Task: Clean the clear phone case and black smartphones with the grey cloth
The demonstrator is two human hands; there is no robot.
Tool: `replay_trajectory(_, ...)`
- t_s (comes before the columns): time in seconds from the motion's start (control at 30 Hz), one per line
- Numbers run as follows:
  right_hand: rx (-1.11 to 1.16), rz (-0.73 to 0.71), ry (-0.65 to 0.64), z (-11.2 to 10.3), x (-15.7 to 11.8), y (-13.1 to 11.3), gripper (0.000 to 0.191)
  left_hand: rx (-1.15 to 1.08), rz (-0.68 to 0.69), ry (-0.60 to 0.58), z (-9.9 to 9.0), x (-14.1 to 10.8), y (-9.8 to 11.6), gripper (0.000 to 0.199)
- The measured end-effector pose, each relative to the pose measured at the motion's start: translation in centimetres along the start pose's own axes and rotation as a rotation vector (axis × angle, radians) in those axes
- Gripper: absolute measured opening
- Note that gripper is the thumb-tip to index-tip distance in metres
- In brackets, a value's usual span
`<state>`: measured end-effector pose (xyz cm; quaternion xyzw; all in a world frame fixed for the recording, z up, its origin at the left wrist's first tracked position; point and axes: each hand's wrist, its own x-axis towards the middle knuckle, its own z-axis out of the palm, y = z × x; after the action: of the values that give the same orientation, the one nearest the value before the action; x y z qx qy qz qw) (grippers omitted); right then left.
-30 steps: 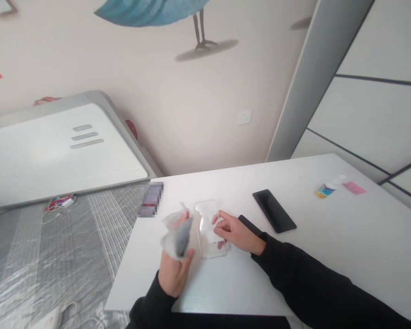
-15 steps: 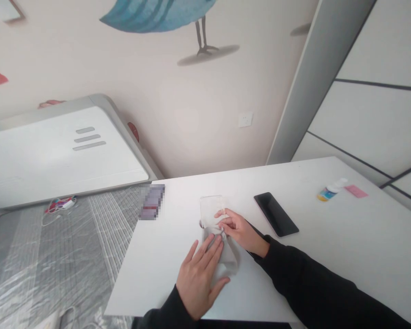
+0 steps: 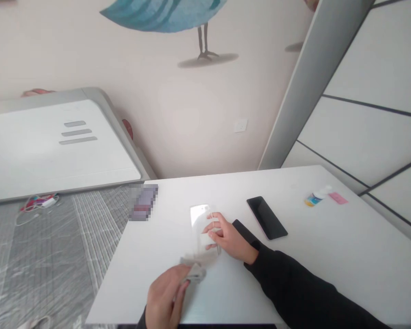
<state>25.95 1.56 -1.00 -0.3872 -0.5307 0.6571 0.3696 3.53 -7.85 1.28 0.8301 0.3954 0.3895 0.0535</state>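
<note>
My left hand (image 3: 166, 294) is closed around a bunched grey cloth (image 3: 195, 273) near the table's front edge. The cloth's loose end trails over the near end of a clear, flat case (image 3: 197, 228), which looks like a see-through phone case. Over the right side of that case is my right hand (image 3: 228, 237), palm down with its fingers apart. Whether its fingertips press on the case I cannot tell. Part of a dark, flat object (image 3: 245, 232) shows beside my right wrist, the rest hidden by the hand and sleeve.
A black-screened phone (image 3: 267, 218) lies to the right on the white table (image 3: 150, 260). Farther right are a small white bottle (image 3: 317, 196) with a coloured label and a pink slip (image 3: 338, 198). A blurred-out purplish item (image 3: 144, 203) lies at the left edge, beside a plastic-covered bed (image 3: 55, 256).
My left hand has pulled back toward me and gathered up the cloth, uncovering more of the clear case. My right hand has let go of the cloth and spread its fingers. The view has shifted slightly.
</note>
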Motion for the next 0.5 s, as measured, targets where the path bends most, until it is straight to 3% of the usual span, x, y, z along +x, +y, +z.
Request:
replay_trajectory(0.1, -0.272, -0.030, 0.116, -0.3, -0.2, -0.9, 0.042, 0.132, -0.254, 0.104, -1.8, -1.0, -1.7, 0.022)
replay_trajectory(0.17, -0.565, -0.059, 0.226, -1.3, -0.3, -1.9, 0.037, 0.196, -0.327, 0.076, -2.1, -1.4, -3.2, 0.023)
replay_trajectory(0.33, -0.961, -0.118, 0.544, -7.1, -1.1, -2.6, 0.036, 0.303, -0.270, -0.072, -0.7, -2.1, -5.3, 0.029)
replay_trajectory(0.4, -1.113, -0.142, 0.682, -9.9, -2.0, -1.1, 0.048, 0.381, -0.236, -0.057, 0.2, -2.1, -4.9, 0.031)
replay_trajectory(0.5, -1.247, -0.043, 0.792, -12.8, -4.1, 2.0, 0.070, 0.466, -0.145, -0.079, 2.0, -1.7, -3.3, 0.034)
